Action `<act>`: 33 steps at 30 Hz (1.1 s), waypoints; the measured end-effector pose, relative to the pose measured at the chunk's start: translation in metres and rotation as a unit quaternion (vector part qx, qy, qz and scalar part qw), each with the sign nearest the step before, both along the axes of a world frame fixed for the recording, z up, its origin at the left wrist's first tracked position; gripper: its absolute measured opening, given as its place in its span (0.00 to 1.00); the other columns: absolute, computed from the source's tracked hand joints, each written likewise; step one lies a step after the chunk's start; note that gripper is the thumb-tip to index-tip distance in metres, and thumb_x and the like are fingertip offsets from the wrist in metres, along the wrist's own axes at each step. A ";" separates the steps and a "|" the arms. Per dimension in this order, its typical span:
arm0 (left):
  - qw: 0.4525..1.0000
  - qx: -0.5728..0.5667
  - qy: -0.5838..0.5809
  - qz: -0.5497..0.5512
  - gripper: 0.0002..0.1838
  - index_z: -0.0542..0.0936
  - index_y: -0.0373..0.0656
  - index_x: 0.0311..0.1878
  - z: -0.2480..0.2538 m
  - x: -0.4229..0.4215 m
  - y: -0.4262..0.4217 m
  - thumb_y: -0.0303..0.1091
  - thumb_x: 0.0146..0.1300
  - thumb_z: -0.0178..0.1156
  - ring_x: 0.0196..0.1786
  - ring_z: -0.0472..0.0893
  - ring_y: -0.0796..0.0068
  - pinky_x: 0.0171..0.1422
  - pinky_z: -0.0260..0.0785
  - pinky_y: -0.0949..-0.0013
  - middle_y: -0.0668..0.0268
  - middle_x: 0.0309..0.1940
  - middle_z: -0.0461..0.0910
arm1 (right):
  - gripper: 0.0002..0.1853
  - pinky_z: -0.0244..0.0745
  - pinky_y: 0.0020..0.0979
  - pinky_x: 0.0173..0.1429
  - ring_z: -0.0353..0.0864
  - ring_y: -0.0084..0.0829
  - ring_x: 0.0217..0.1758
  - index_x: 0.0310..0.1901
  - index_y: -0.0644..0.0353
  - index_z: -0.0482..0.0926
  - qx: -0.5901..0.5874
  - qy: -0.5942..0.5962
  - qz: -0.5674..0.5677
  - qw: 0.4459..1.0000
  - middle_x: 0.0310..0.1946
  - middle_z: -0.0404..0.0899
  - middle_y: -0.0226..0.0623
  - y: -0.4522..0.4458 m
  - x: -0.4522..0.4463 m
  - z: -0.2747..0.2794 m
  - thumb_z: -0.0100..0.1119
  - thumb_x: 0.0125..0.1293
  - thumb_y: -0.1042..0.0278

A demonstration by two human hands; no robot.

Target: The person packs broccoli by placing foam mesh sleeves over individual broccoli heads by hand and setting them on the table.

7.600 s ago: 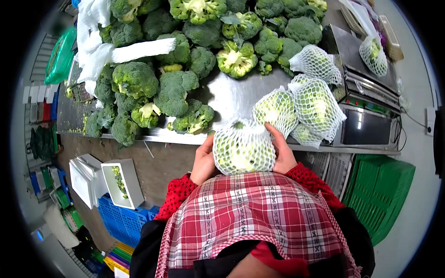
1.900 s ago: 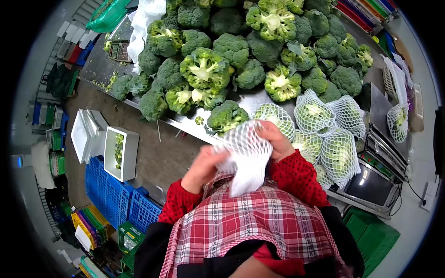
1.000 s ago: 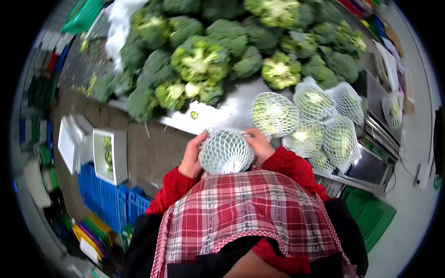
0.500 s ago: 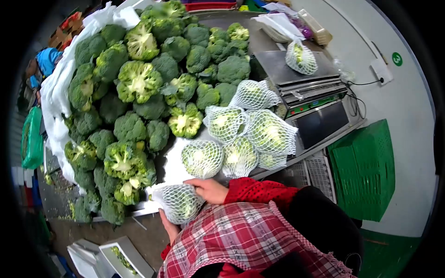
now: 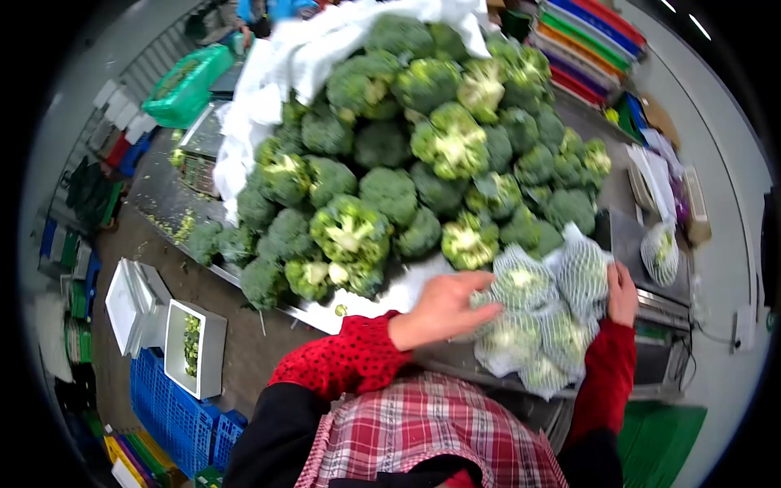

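Observation:
Several broccoli heads in white net sleeves (image 5: 525, 285) sit grouped at the table's front right. My left hand (image 5: 446, 307) is at the left side of this group, thumb and fingers apart, fingertips at the nets; whether they press on them I cannot tell. My right hand (image 5: 623, 294) lies along the group's right side, against a netted broccoli head (image 5: 583, 281). Its fingers look stretched out, partly hidden by the net. Neither hand has a head lifted. Behind them rises a big pile of bare broccoli (image 5: 382, 195).
White cloth (image 5: 264, 106) borders the pile's far left. Right of the netted group is a metal weighing and wrapping machine (image 5: 630, 244), with another netted head (image 5: 660, 254) on it. A white foam box (image 5: 213, 350) and blue crate (image 5: 167, 411) stand on the floor at left.
My hands have let go of the netted broccoli held at the table's front edge. They now flank the netted group, left hand left, right hand right. The camera view has turned left.

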State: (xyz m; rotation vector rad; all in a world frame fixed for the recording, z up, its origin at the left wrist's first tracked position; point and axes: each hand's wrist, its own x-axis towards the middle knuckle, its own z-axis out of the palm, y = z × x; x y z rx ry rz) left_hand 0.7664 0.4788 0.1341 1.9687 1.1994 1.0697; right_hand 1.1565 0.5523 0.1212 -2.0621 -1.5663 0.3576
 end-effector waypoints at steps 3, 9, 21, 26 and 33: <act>0.967 0.149 0.026 0.203 0.22 0.79 0.40 0.50 0.026 -0.085 0.045 0.36 0.52 0.69 0.31 0.81 0.70 0.32 0.74 0.71 0.59 0.40 0.82 | 0.29 0.70 0.42 0.54 0.74 0.48 0.53 0.54 0.60 0.75 0.065 -0.208 -0.006 0.976 0.48 0.76 0.46 -0.017 -0.047 0.040 0.63 0.56 0.49; 0.776 0.257 0.270 0.509 0.24 0.75 0.40 0.51 0.079 -0.249 0.186 0.37 0.49 0.65 0.45 0.78 0.54 0.46 0.72 0.55 0.56 0.43 0.78 | 0.23 0.71 0.41 0.53 0.77 0.47 0.48 0.49 0.64 0.76 0.252 -0.073 0.280 0.923 0.44 0.78 0.47 0.003 -0.196 0.066 0.68 0.51 0.64; 0.885 -0.181 -0.405 0.143 0.18 0.70 0.38 0.53 0.098 -0.170 0.046 0.28 0.61 0.59 0.16 0.73 0.80 0.18 0.63 0.78 0.64 0.21 0.78 | 0.20 0.75 0.34 0.41 0.79 0.41 0.42 0.45 0.59 0.79 0.385 0.044 0.518 0.763 0.44 0.78 0.39 0.004 -0.373 0.103 0.68 0.47 0.74; 0.896 -0.168 -0.376 0.165 0.26 0.67 0.39 0.62 0.058 -0.126 -0.033 0.28 0.61 0.61 0.19 0.74 0.77 0.24 0.67 0.75 0.63 0.23 0.78 | 0.08 0.72 0.27 0.30 0.79 0.29 0.27 0.38 0.66 0.80 0.156 0.321 0.537 0.765 0.26 0.80 0.38 -0.039 -0.336 0.087 0.65 0.54 0.80; 0.974 0.212 0.041 0.068 0.28 0.81 0.42 0.51 0.036 -0.105 -0.069 0.44 0.47 0.73 0.51 0.77 0.56 0.47 0.72 0.62 0.49 0.53 0.73 | 0.08 0.70 0.18 0.21 0.75 0.19 0.17 0.36 0.66 0.77 -0.351 0.635 0.292 0.623 0.23 0.78 0.32 -0.065 -0.309 0.045 0.56 0.66 0.69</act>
